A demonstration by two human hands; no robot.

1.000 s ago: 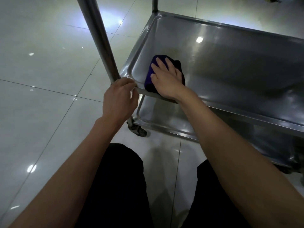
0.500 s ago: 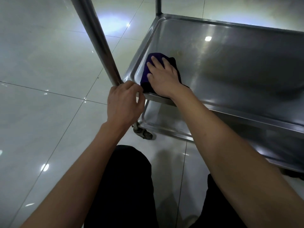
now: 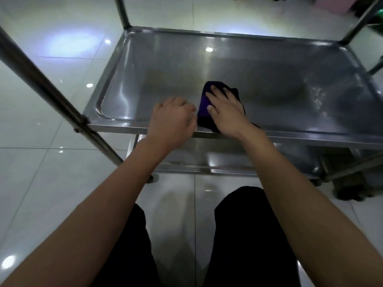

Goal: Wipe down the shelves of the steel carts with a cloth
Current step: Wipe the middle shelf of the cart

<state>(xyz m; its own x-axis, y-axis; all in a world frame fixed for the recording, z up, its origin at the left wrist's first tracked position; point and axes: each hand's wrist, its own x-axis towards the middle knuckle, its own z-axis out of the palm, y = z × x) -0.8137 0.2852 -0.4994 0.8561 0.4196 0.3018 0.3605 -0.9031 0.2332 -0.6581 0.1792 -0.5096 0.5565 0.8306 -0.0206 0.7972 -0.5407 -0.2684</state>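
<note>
The right hand (image 3: 226, 112) is laid flat on a dark blue cloth (image 3: 204, 108), its fingers straight and a little spread, pressing the cloth down onto the middle shelf (image 3: 269, 79) of the steel cart; nothing is curled round the cloth. The left hand (image 3: 173, 119) is set on the shelf's near edge just beside the cloth, its fingers bent downward over the rim (image 3: 116, 126); whether the rim is actually gripped or only rested on cannot be told, since the fingertips are hidden behind the knuckles.

The shelf is formed as a shallow tray with a raised lip all round, and the cloth alone is seen lying in it. The cloth is bunched into a loosely oblong wad placed against the near edge, roughly midway along it, well apart from both near corners. Its long axis runs from the near edge toward the far edge, tilted slightly to the right at the far end, with a flap showing past the fingers on the right side.

A lower shelf (image 3: 228, 160) is seen beneath. A slanted upright post (image 3: 41, 83) is joined to the near left corner. Pale glossy floor tiles (image 3: 41, 183) are seen around the cart, and the person's dark trousers (image 3: 248, 235) below.
</note>
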